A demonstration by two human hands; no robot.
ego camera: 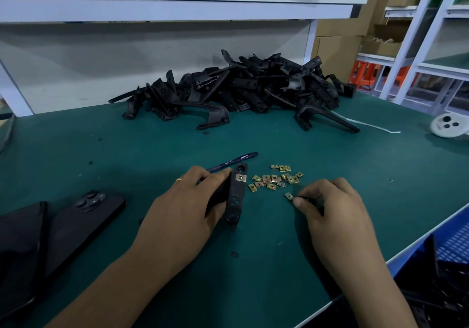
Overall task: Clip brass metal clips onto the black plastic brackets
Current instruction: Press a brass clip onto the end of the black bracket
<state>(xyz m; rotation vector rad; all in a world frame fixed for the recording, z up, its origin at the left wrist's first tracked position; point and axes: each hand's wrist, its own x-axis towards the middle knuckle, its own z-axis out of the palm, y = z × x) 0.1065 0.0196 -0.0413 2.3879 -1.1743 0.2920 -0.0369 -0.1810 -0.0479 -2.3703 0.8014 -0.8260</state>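
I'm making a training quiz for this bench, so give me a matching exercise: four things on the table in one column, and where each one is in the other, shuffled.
Things:
1. bracket with a brass clip on it
2. loose brass clips
3. pile of black brackets
4. phone

Places:
A. far side of the mat
B. gripped in the left hand
C. near left on the mat
D. scattered just beyond the right hand

Pairs: 1-B, 2-D, 3-A, 4-C

We see a dark green table mat (330,175), a black bracket (236,195) bearing a brass-yellow clip (240,177), more brass-yellow clips (275,179), a black bracket heap (243,86), a dark blue pen (234,161), a black phone (81,223) and a blue perforated crate (454,249).
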